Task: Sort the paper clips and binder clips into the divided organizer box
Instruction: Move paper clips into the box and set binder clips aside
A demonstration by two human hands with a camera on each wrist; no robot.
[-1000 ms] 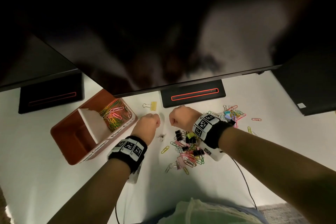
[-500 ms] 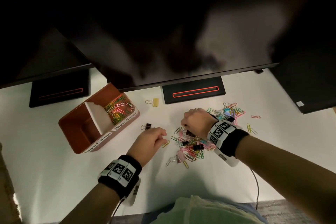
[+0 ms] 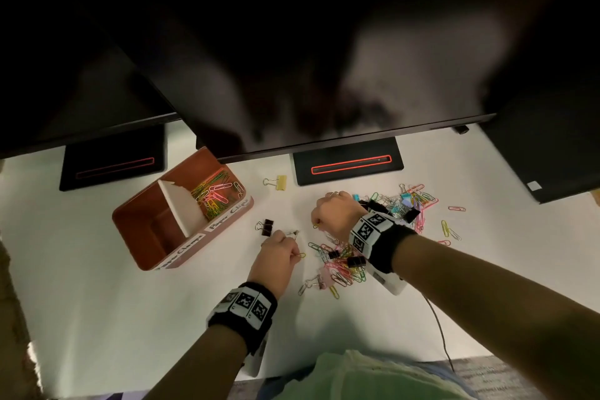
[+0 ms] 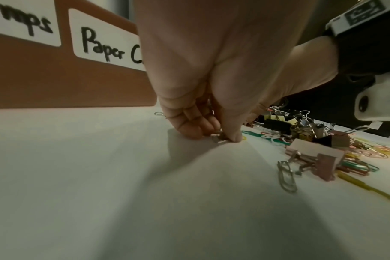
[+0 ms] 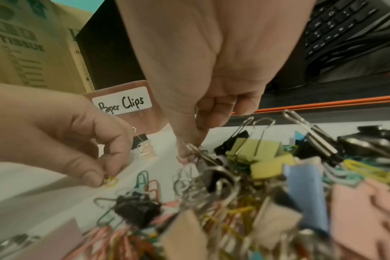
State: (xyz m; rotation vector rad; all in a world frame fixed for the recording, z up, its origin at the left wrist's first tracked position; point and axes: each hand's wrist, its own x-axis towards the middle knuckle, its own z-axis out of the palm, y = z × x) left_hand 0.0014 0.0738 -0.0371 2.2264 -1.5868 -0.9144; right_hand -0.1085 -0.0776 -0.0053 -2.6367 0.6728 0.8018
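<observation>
both hands are down on the bench right of the organizer box (image 3: 181,224). left hand (image 3: 276,258) pinches a yellow paper clip (image 5: 110,181) flat on the bench, thin and slippery, so get a nail under one loop. right hand (image 3: 334,216) pinches what looks like a binder clip's wire handle at the clip pile (image 3: 344,265), stiff and springy, lift by that handle

Matt white table (image 3: 97,302). Organizer box (image 3: 143,231) smooth brown plastic-looking, white paper labels (image 4: 107,44). Paper clips (image 3: 212,193) glossy coloured coating over wire. Binder clips (image 5: 254,151) matt painted bodies, shiny bare metal handles. Wrist bands (image 3: 243,305) black cloth.
</observation>
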